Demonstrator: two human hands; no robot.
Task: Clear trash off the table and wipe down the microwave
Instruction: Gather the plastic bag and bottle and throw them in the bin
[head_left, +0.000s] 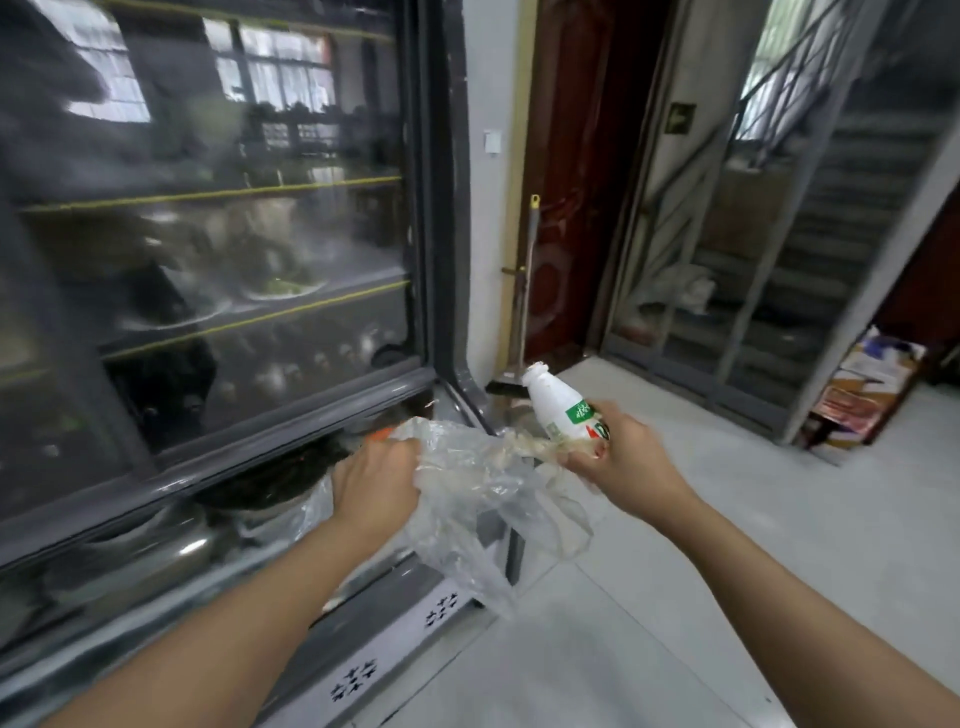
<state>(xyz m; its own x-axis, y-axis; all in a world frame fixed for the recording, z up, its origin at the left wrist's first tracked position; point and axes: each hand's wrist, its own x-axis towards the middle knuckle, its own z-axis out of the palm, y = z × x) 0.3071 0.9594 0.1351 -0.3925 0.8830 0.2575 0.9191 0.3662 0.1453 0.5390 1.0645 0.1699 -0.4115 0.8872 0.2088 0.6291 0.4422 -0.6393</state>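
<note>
Beside the dark glass-fronted cabinet (218, 249), I see both hands held out over the pale tiled floor (727, 545), joined by a crumpled clear plastic bag (483, 499). My left hand (376, 480) has its fingers curled into the bag's left edge, bunching the film in a closed grip; something small and orange shows just above its knuckles, too little of it visible for me to tell what it is. My right hand (621, 457) is closed round the lower part of a white plastic bottle (563, 408) with a green and red label, and the same fingers pinch a twisted strand of the bag against the bottle's base. The bottle tilts up and to the left, its open neck pointing away from me, above and to the right of the bag's mouth, and it is outside the bag. The bag stretches between the two hands, and its loose body hangs below them, trailing down in front of the cabinet's lower corner. Behind the bottle a broom (522, 291) leans upright by a dark red door (576, 171), and at the far right a stack of cardboard and papers (867, 389) stands on the floor near a staircase (810, 218). The motion blur hides what sits on the shelves behind the glass.
</note>
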